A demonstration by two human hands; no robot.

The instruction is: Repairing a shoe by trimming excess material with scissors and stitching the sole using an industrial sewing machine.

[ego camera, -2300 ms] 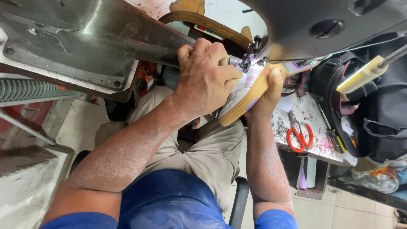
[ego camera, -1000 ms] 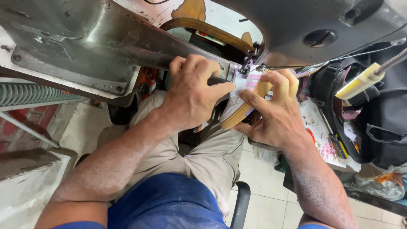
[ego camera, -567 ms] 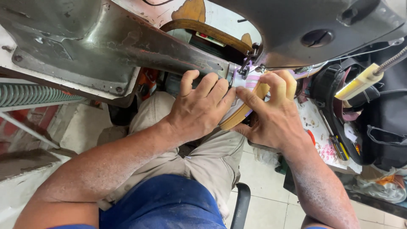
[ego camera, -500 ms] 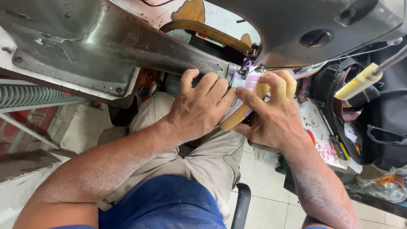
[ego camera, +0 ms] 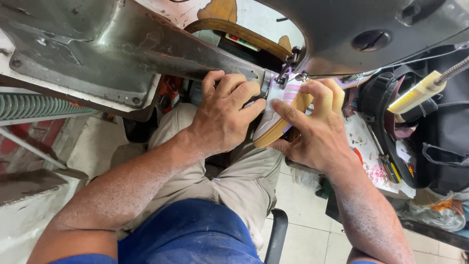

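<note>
A: The shoe [ego camera: 273, 122] is being held up against the machine arm [ego camera: 195, 58], right under the needle [ego camera: 286, 73]. The left hand [ego camera: 222, 115] is being pressed flat over the near side of it, fingers spread rather than curled shut.

B: And a change is being noted on the other side. A couple of seconds back the right hand [ego camera: 315, 132] was being kept under the sole, tucked behind it; now it is being laid over the top, index finger stretched along the upper towards the needle.

A: So the shoe is being clamped between both hands now, not merely propped. It is being judged that the seam line is being steered more closely than before.

B: The left hand is being kept almost where it was, only shifted slightly lower along the arm.

A: Plenty is being hidden, though. The needle point and the stitch itself are being covered by fingers and the machine head [ego camera: 371, 34].

B: The toe of the shoe is being blocked too. Only the tan sole edge and a pink-and-white strip are being shown.

A: The cluttered bench [ego camera: 371, 156] at right is being cut off, its tools hard to make out.
</note>
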